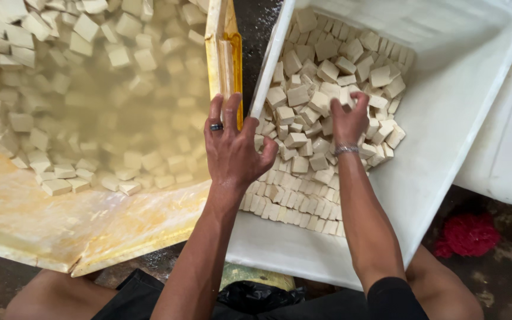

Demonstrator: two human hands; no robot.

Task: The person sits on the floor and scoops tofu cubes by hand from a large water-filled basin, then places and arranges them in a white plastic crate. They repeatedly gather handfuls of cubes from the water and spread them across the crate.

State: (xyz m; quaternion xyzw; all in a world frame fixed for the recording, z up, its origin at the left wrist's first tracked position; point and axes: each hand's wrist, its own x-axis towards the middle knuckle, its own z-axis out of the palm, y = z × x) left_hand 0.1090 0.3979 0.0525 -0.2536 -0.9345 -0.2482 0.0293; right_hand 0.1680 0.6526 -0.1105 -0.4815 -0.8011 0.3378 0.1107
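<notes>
The right hand (349, 120) reaches into the white tub (457, 71), its fingers (360, 102) curled down on the pile of pale tofu cubes (309, 118) at the tub's left side; whether they grip a cube cannot be told. The left hand (230, 148), wearing a dark ring (216, 127), hovers with fingers loosely spread over the near rims where the white tub meets the yellowed tub (60, 219) on the left, which holds more cubes in cloudy water (131, 112).

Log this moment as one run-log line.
left hand: open, above tub edge | right hand: on tofu cubes | white tub: partly filled
</notes>
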